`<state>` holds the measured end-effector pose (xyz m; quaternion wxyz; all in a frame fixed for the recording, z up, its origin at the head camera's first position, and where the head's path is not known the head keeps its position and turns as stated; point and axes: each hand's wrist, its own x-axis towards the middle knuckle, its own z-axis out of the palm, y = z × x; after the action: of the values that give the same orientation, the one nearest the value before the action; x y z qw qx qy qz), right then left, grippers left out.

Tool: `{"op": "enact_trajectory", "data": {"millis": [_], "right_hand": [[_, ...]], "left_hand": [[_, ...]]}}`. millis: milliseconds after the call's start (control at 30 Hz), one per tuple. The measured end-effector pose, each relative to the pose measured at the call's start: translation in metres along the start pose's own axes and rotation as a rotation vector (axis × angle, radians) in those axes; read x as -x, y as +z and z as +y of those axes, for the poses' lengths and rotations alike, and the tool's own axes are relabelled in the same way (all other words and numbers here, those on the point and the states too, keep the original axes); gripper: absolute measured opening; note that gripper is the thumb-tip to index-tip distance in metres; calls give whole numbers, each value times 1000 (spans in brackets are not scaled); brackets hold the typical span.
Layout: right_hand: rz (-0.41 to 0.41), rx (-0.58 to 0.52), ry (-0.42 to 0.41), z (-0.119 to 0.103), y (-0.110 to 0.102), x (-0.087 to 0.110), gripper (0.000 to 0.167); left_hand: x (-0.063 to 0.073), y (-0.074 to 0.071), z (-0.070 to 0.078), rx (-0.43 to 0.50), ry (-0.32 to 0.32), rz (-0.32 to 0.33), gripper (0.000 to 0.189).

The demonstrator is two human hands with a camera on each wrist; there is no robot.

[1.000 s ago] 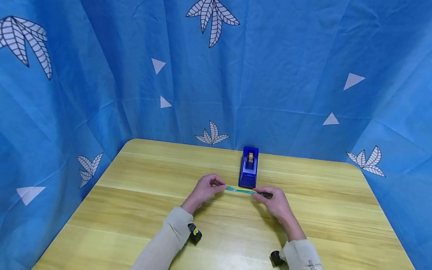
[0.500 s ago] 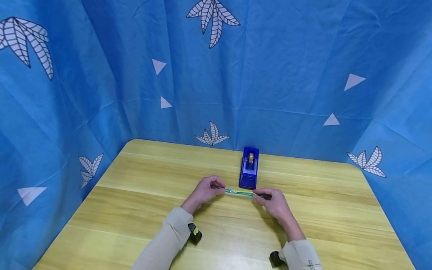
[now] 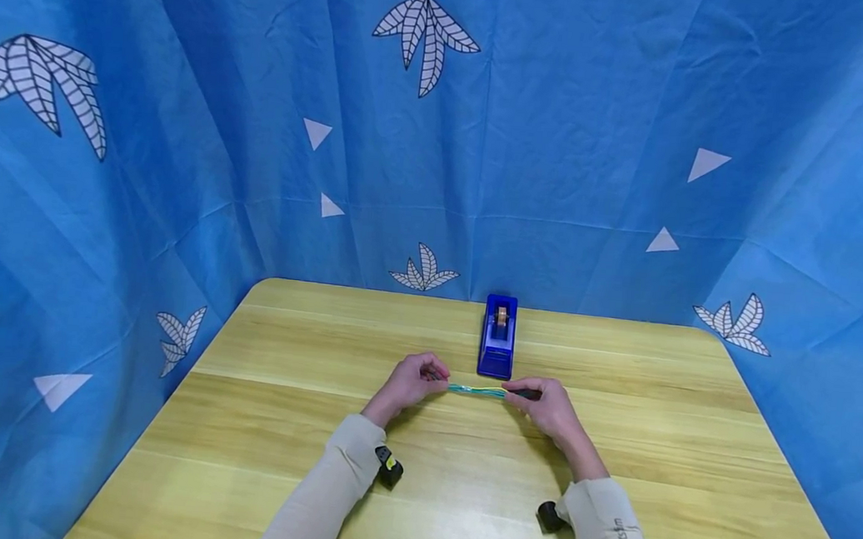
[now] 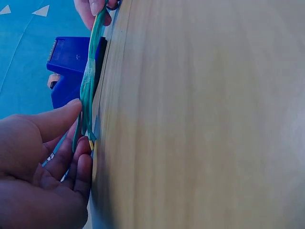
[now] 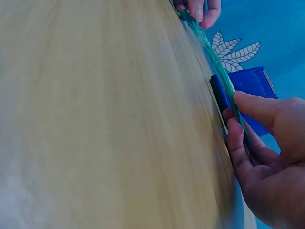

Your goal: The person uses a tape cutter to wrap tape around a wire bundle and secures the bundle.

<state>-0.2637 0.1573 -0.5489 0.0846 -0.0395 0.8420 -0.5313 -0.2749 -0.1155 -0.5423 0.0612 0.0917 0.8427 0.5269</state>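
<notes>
A thin bundle of green and yellow wires (image 3: 477, 390) stretches between my two hands, close over the table. Clear tape (image 4: 88, 71) is wrapped round the bundle, showing best in the left wrist view. My left hand (image 3: 409, 381) pinches the left end between thumb and fingers, and loose wire tips stick out there. At the other end, my right hand (image 3: 553, 407) pinches the wires (image 5: 217, 62) with thumb and fingertips. Just beyond the bundle stands a blue tape dispenser (image 3: 497, 349) with a small roll of tape in it; neither hand touches it.
The wooden table (image 3: 295, 494) has its far edge at a blue patterned curtain (image 3: 583, 146), which also hangs along both sides. A small black wrist camera sits at each sleeve cuff.
Both hands have come slightly nearer to me with the wire bundle between them. It looks flatter and straighter now. The tape dispenser stays in place.
</notes>
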Motion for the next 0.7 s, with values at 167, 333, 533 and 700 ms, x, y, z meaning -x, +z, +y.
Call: {"op": "enact_trajectory", "data": {"millis": [167,333,533,700], "right_hand": [[7,40,-6,2,1,-2,22],[11,60,-23,1,1,-2,23],[23,96,-41,-1,1,-2,23],[22,115,-46,0,2,-2,25]], "left_hand": [[-1,0,-1,-19,-1,-4,10],[-2,1,-2,-17,0,-7,12],[-3,2,-4,-20,0,-11,12],[-2,0,-5,-22,-12,-23,13]]}}
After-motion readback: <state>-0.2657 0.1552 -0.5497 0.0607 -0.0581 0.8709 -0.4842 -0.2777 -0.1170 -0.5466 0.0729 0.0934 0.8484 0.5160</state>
